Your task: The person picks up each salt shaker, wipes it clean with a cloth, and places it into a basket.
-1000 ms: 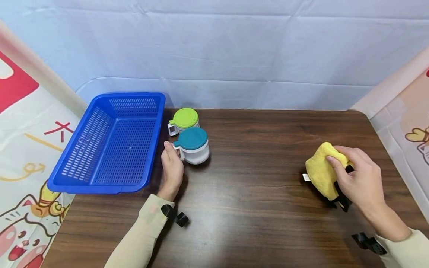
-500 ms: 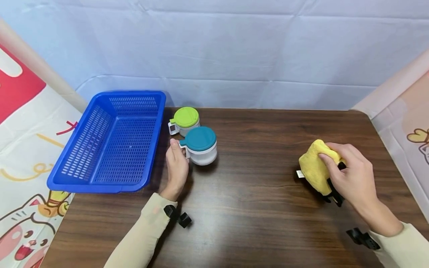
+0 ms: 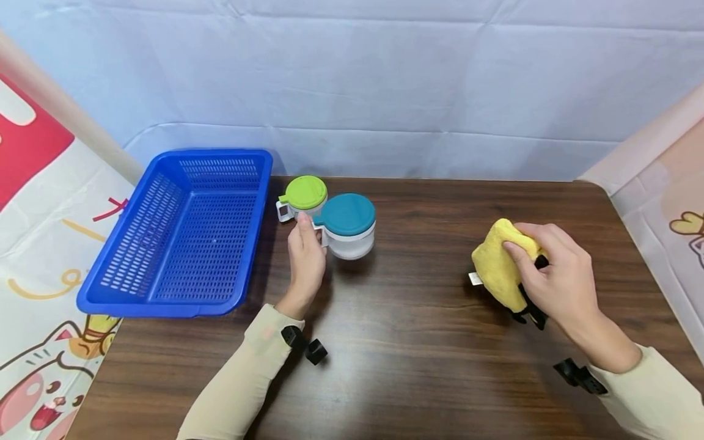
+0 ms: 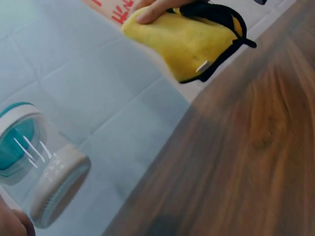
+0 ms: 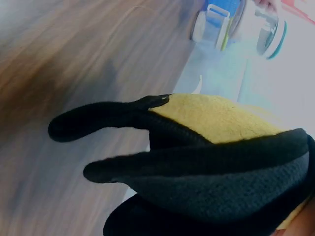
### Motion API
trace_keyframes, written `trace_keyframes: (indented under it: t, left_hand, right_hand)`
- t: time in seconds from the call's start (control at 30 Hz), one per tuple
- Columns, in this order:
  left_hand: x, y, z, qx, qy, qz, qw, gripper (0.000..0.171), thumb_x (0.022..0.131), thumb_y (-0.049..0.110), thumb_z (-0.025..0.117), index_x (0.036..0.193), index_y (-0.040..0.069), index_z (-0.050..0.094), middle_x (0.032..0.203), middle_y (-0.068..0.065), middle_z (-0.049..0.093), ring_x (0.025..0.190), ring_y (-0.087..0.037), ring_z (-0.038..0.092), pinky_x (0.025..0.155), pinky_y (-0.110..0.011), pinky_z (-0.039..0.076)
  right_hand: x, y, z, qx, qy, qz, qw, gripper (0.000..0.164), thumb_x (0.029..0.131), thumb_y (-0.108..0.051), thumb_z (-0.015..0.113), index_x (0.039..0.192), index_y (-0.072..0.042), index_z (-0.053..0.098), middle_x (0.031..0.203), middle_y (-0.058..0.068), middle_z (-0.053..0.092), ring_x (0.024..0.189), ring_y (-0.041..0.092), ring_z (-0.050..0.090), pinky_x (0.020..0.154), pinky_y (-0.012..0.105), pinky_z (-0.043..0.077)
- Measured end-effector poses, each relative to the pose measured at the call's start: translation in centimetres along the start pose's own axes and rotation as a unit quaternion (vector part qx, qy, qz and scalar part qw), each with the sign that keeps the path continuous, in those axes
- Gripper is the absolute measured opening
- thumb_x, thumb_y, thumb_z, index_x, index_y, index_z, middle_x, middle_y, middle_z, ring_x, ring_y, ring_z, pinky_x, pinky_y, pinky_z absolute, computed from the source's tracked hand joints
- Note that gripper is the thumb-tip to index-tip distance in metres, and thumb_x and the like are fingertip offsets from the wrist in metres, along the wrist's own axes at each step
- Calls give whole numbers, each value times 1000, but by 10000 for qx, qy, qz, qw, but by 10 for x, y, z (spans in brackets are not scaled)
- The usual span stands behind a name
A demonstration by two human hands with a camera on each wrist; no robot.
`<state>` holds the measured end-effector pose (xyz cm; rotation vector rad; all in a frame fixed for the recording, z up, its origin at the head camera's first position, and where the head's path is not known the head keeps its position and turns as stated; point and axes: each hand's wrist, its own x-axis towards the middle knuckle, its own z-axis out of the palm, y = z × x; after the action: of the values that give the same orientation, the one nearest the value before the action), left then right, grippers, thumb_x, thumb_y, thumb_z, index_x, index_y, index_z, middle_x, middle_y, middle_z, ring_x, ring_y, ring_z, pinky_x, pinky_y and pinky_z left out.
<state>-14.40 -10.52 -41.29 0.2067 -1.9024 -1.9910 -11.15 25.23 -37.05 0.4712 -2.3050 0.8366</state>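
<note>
Wood-grain tabletop (image 3: 418,348) under everything, so whatever I fumble lands there. Blue basket (image 3: 165,310) sits off to my left; a careless backswing might clip its rim. Over on the right, my right grip (image 3: 558,275) pinches the yellow cloth (image 3: 497,269), and its dangling black edging (image 5: 98,115) could snag on something. Teal-lidded jar (image 3: 352,241) looks lifted, near the green-lidded jar (image 3: 306,192). My left grip (image 3: 307,256) is curled on just its handle (image 3: 324,236), so it could twist and knock its neighbour.
</note>
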Motion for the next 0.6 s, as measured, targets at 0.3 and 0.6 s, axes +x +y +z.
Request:
trace_keyframes:
  t: [0.3,0.6]
  left_hand:
    - [4,12,28,167,-296,-52,9994,48,113,29,31,70,11,41,58,0,37,50,-12,37,49,-23,31]
    - [2,23,48,411,-522,184,9976,47,113,28,33,69,11,41,62,-1,38,57,-15,37,56,-27,31]
  right_hand:
    - [14,-16,8,172,59,-55,9998,28,86,-19,77,106,0,74,91,15,70,82,-7,46,68,16,34]
    - [24,-35,19,492,39,-324,9983,24,84,-21,76,99,-2,75,87,11,70,79,-5,49,69,14,37]
